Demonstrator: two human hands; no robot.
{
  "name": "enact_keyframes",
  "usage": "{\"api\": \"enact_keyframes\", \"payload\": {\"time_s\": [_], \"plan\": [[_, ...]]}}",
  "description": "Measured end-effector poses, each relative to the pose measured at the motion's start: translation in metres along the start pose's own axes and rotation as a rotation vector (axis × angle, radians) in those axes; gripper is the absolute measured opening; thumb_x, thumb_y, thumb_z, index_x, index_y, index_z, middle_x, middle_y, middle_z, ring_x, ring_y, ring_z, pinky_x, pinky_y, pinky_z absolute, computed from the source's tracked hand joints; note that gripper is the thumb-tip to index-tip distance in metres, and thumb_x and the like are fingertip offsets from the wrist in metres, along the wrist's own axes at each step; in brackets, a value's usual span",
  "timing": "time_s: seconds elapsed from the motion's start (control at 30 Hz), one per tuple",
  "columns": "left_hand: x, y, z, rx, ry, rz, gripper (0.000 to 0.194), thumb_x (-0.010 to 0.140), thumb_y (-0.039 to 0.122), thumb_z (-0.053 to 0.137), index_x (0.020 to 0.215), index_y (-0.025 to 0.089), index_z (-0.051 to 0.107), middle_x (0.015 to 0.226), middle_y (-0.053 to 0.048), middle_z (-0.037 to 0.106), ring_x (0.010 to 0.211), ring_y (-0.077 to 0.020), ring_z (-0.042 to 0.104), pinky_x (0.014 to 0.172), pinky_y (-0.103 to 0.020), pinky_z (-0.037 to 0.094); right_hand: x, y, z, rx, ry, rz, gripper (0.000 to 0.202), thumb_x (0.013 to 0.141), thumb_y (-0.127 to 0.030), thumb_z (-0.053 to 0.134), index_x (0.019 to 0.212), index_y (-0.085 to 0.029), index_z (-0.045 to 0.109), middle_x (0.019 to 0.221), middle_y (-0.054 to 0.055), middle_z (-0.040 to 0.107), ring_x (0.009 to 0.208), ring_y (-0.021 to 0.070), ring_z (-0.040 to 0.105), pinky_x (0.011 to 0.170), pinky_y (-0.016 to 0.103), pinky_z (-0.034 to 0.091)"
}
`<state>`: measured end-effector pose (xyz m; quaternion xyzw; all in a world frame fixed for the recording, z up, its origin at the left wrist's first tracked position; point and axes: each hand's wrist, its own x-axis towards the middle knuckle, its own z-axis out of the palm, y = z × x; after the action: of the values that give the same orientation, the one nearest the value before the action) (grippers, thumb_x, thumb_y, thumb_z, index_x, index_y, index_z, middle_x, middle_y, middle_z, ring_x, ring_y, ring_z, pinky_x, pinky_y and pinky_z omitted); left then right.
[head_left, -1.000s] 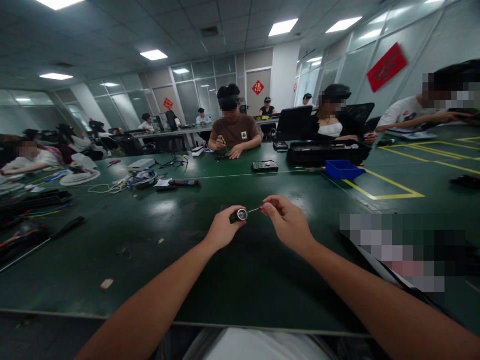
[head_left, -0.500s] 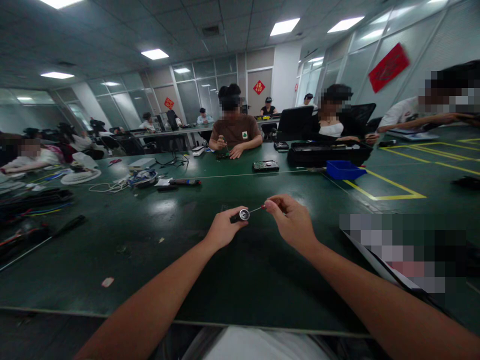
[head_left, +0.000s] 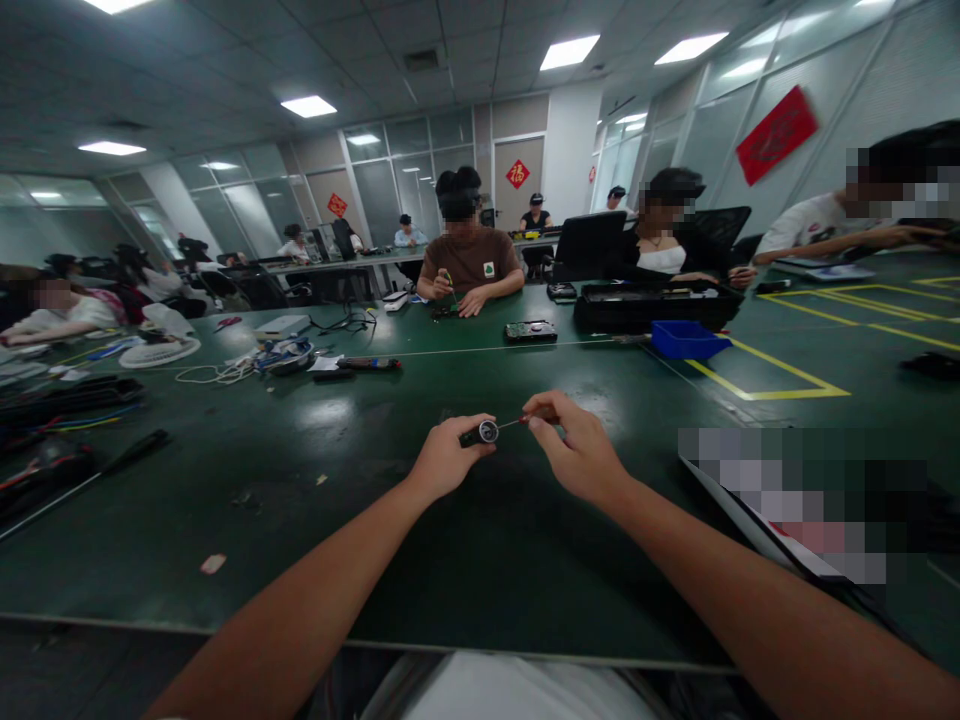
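My left hand point(head_left: 448, 455) is closed around a small black cylinder point(head_left: 487, 432) with a silver-rimmed round end that faces me; it looks like a small flashlight or motor, and I cannot tell which. A screwdriver point(head_left: 524, 420) with a thin metal shaft and a red handle is held in the fingers of my right hand point(head_left: 577, 445). Its shaft points left, and the tip meets the right side of the cylinder's end. Both hands are above the green table point(head_left: 480, 590). My right fingers hide most of the handle.
Ahead lie a circuit-board device point(head_left: 530, 331), a blue bin point(head_left: 686, 340) and a long black housing point(head_left: 652, 308). Cables point(head_left: 281, 358) and a black-grey tool point(head_left: 367, 364) are at left. A blurred-out flat item point(head_left: 720, 500) lies right. A co-worker point(head_left: 472, 265) sits opposite.
My right hand's fingers have shifted their grip on the screwdriver handle, with the fingertips now slightly farther left. My left hand and the cylinder have stayed in place.
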<state>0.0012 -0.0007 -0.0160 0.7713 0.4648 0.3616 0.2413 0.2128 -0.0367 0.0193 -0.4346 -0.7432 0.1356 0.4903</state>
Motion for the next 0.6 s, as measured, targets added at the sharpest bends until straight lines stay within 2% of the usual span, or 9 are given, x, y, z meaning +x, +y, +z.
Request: {"api": "enact_keyframes", "payload": {"time_s": [0.13,0.2,0.33,0.5,0.6], "plan": [[-0.0006,-0.0007,0.0018,0.018,-0.018,0.036,0.04,0.082,0.019,0.076,0.121,0.029,0.072,0.118,-0.003,0.073,0.112,-0.0241,0.065,0.104,-0.04,0.045,0.0017,-0.0001,0.0004,-0.057,-0.002,0.107,0.025,0.096,-0.043,0.051,0.092,-0.022,0.064,0.075,0.003,0.071,0.065,0.0201,0.065,0.059,0.031,0.045],[-0.0006,-0.001,0.0023,0.023,-0.026,0.052,0.039,0.082,0.02,0.076,0.12,0.029,0.072,0.117,-0.003,0.073,0.112,-0.024,0.065,0.104,-0.041,0.045,0.0016,0.0002,0.0007,-0.069,0.028,0.14,0.029,0.098,-0.043,0.047,0.096,-0.021,0.066,0.073,0.003,0.071,0.058,0.0192,0.062,0.056,0.032,0.043],[-0.0003,-0.0003,0.0013,0.014,0.001,0.045,0.04,0.081,0.019,0.076,0.12,0.028,0.072,0.119,-0.003,0.073,0.113,-0.0234,0.065,0.105,-0.039,0.045,-0.0001,-0.0001,0.0002,-0.049,0.027,0.11,0.032,0.098,-0.034,0.043,0.119,-0.02,0.063,0.081,0.004,0.073,0.062,0.0195,0.063,0.059,0.032,0.044],[-0.0002,-0.0002,0.0012,0.03,0.013,0.033,0.04,0.081,0.018,0.076,0.12,0.029,0.072,0.117,-0.001,0.074,0.111,-0.0228,0.066,0.103,-0.038,0.045,-0.0005,-0.0019,-0.0001,-0.048,0.003,0.12,0.032,0.099,-0.041,0.043,0.107,-0.021,0.067,0.081,0.005,0.072,0.067,0.0208,0.065,0.062,0.033,0.045],[0.0,-0.0001,0.0019,0.033,0.02,0.034,0.04,0.081,0.019,0.076,0.12,0.03,0.072,0.119,-0.001,0.073,0.112,-0.023,0.066,0.105,-0.039,0.045,-0.0007,0.0001,0.0023,0.025,0.04,0.145,0.028,0.098,-0.037,0.044,0.112,-0.021,0.063,0.083,0.005,0.073,0.071,0.0216,0.067,0.067,0.035,0.048]]}}
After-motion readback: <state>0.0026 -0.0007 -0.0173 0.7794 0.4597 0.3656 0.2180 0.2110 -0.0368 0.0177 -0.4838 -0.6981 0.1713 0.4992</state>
